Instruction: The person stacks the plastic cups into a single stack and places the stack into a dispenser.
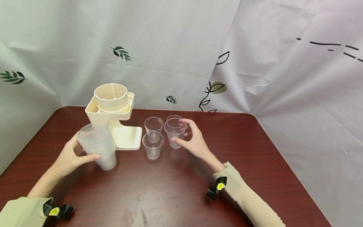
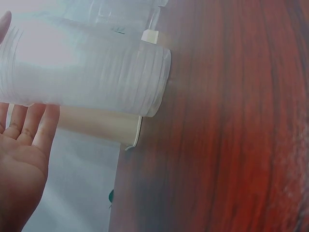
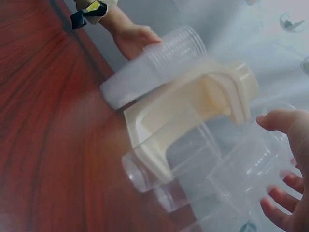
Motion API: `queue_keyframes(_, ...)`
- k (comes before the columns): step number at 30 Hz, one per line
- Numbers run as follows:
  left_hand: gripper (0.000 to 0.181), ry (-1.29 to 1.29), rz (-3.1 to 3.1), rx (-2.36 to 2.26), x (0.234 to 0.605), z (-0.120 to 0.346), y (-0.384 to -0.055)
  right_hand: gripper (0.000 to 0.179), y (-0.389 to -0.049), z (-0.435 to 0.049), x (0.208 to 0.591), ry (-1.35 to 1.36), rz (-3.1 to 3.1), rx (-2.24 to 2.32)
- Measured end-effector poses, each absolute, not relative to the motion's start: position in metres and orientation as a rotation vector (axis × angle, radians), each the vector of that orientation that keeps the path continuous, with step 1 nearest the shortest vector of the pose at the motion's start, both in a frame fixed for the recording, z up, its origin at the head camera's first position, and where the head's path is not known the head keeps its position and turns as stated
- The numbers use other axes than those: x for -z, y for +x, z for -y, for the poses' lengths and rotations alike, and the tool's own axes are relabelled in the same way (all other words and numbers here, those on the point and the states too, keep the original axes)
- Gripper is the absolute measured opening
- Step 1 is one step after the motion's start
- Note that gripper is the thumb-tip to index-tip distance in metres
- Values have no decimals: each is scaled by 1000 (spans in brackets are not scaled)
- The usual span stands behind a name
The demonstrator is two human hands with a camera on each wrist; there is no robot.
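Observation:
My left hand (image 1: 68, 157) grips a tall stack of nested clear plastic cups (image 1: 99, 143), thumb in front and fingers behind. The stack tilts at the left, in front of a cream cup-shaped holder on a stand (image 1: 110, 117). My right hand (image 1: 195, 142) holds a single clear plastic cup (image 1: 175, 134) between thumb and fingers. Behind that cup, another rim partly shows. To its left, two more clear cups stand upright, a front cup (image 1: 153, 146) and a rear cup (image 1: 154, 124). In the right wrist view, the right thumb and fingers (image 3: 277, 200) surround the held cup (image 3: 246, 166).
The cream stand has a flat base (image 1: 127, 137) on the dark red-brown wooden table (image 1: 158, 192). A pale curtain (image 1: 170, 47) with leaf prints hangs behind the table and along its sides. Black cameras are strapped to both wrists.

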State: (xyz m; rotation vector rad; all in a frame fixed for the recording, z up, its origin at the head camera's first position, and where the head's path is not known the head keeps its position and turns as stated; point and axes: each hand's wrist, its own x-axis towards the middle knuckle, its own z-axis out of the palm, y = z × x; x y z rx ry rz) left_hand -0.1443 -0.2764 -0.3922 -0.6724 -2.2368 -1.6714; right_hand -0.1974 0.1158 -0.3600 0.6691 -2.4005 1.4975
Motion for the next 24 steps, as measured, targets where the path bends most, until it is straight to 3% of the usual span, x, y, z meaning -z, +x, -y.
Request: queue_keyframes(24,95,-665,2244,1676,392,276,-144,73,-190,-66,315,849,2269,-1574)
